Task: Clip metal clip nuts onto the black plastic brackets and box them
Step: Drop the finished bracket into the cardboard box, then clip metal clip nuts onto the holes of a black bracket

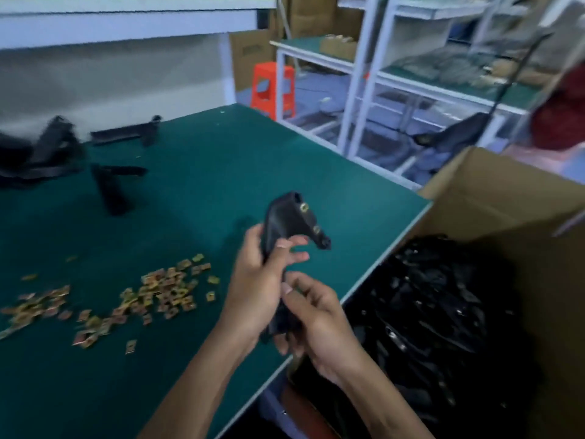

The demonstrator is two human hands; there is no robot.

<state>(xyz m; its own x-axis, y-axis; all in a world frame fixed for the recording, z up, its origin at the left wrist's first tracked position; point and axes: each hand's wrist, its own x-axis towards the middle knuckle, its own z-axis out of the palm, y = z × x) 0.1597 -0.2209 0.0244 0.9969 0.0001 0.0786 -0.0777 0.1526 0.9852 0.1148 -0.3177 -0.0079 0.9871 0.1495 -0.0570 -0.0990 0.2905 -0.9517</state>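
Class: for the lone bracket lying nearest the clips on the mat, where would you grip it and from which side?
Probably the long arm of the bracket, from above, fingers pinching across its width. It lies flat on the mat with free space either side; the crosspiece end is bulkier.

Place: a small factory assembly workshop.
Work surface: a bench covered in a green mat, with a loose scatter of metal clip nuts and black plastic brackets lying on it.
Packing: an open cardboard box beside the bench, heaped with black parts.
Surroundings: white metal racks with green shelves, stacked cartons, an orange plastic stool.
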